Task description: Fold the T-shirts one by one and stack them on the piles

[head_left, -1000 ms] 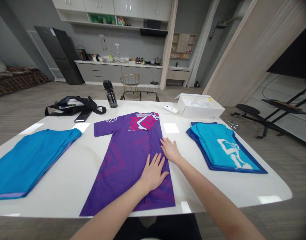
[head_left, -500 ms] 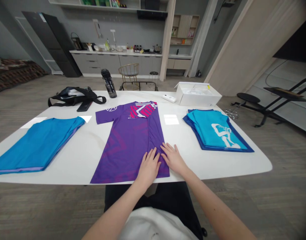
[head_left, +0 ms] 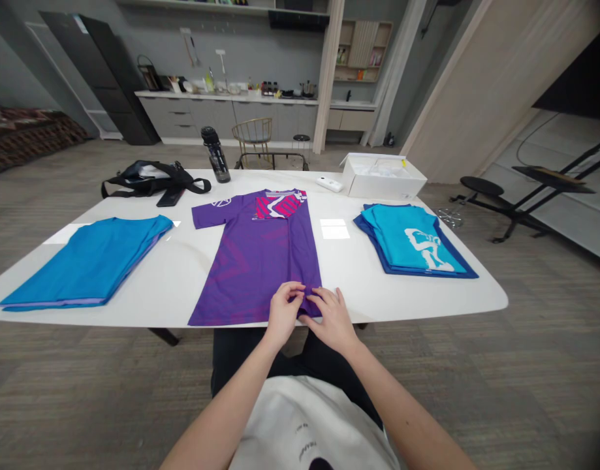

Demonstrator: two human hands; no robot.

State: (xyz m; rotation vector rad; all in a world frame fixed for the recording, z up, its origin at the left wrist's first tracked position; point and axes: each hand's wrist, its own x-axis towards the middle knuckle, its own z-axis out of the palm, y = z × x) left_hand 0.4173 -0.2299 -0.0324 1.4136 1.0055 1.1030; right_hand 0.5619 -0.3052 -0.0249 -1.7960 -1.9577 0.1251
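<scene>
A purple T-shirt (head_left: 251, 261) lies spread on the white table (head_left: 358, 294), collar facing away from me. Its left sleeve sticks out, while the right side is folded inward over a pink-and-white printed sleeve (head_left: 280, 205). My left hand (head_left: 284, 310) pinches cloth near the lower hem, fingers closed. Beside it, my right hand (head_left: 333, 316) has bent fingers over the right bottom corner, thumb tucked at the lifted hem. Its exact hold is partly hidden. To the left rests a folded blue shirt (head_left: 89, 261); to the right is a stack of folded blue shirts (head_left: 402, 235).
Along the far side are a black bag (head_left: 147, 176), a phone (head_left: 171, 196), a dark bottle (head_left: 215, 156), a white remote-like device (head_left: 329, 184) and a white box (head_left: 382, 177). A metal chair (head_left: 253, 134) stands beyond the table.
Both hands lay flat on the folded side; now their fingers have bent and gathered the cloth near the bottom hem. The view has tilted and shifted slightly.
</scene>
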